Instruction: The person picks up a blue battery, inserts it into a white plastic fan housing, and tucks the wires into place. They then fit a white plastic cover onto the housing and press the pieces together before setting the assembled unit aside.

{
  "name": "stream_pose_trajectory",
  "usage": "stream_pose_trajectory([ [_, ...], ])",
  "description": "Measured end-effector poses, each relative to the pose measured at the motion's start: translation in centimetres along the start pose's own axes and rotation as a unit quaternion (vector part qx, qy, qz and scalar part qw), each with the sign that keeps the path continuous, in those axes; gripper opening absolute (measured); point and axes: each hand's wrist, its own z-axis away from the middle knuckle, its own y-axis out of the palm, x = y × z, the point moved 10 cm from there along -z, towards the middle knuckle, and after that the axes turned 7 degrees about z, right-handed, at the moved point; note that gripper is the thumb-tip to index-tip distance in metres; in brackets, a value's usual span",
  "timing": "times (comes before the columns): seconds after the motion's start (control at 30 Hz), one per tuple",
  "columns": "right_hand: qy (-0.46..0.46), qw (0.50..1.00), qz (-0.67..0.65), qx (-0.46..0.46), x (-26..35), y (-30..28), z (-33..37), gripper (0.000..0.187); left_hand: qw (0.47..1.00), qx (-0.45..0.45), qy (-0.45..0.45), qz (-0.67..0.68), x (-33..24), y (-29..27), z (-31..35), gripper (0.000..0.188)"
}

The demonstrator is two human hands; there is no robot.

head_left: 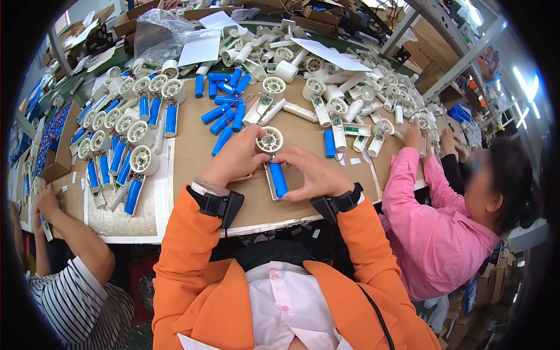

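In front of me lies a white handheld fan housing with a round spoked head, its handle half pointing toward me. A blue cylindrical battery sits along that handle. My left hand pinches at the neck just below the round head, thumb and fingertips together. My right hand spans the battery, index finger near its upper end and thumb against its lower end. What lies between the fingertips at the neck is too small to make out.
Loose blue batteries lie ahead in a pile. Fan housings fitted with batteries crowd the left, and white fan parts heap up at the right. Co-workers sit on both sides, one in a pink sleeve. A cardboard box stands far left.
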Motion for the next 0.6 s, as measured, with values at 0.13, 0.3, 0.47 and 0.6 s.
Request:
stream_pose_trajectory([
  [0.13,-0.005,1.000,0.018,-0.001,0.19,0.08,-0.13,0.071,1.000,-0.002,0.014,0.013,0.19,0.18,-0.11,0.046],
  [0.3,-0.018,0.998,0.051,-0.026,0.05,0.01,-0.10,0.072,1.000,-0.016,0.023,-0.005,0.25,-0.12,-0.05,0.045],
  [0.47,-0.034,0.998,0.040,-0.027,-0.08,-0.15,0.12,0.072,1.000,-0.009,0.019,0.016,0.51,0.16,-0.22,0.045],
  [0.6,-0.026,0.999,0.027,-0.022,-0.07,-0.16,0.27,0.072,1.000,-0.013,0.018,0.013,0.82,0.20,-0.16,0.046],
])
